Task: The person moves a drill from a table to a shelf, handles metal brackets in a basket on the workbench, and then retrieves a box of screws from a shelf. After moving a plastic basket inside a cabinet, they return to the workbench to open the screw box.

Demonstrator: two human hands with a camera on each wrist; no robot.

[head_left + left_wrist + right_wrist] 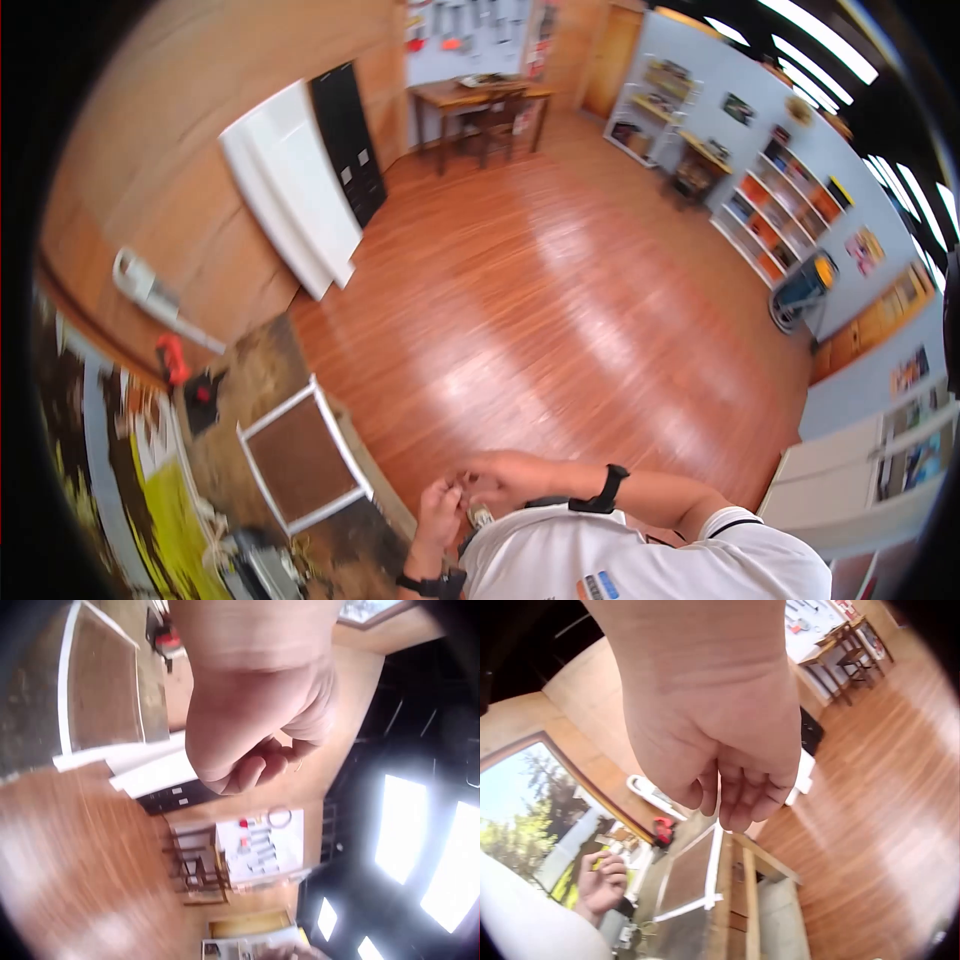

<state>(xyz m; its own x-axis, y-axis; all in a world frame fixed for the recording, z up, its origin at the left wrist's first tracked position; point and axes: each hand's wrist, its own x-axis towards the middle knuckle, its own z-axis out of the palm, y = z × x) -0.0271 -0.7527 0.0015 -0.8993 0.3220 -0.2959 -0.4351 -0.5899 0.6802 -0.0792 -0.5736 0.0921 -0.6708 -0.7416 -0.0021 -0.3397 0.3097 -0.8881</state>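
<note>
Glossy reddish floorboards (520, 300) run through a workshop room with plywood on the left and pale blue walls on the right. Nearest is a person in a white shirt (660, 565), a black band (605, 492) on the right wrist, both hands raised close together in front of the body. Left hand (255, 724) has its fingers curled in towards the palm; whether it has hold of anything small I cannot tell. Right hand (712, 742) hangs with fingers loosely bent and slightly parted, and nothing shows in its grasp. Just left of them, lying flat on a worn, stained workbench (255, 365), is a brown panel (305, 455), a plain, even-toned rectangle edged on all four sides by narrow white strips (330, 507) whose ends poke a little past the corners. A grey machine (262, 568) sits near the bench's near end, a red and black tool (203, 390) towards its far end. Farther off on the left stand a tall white unit (295, 190) and a narrow black cabinet (350, 150). On the right are white shelves (765, 220) and a dark vacuum (802, 295) with a yellow top. Farthest are a wooden table (440, 98), its chair (497, 125), and a white board (468, 60) hung with tools.
</note>
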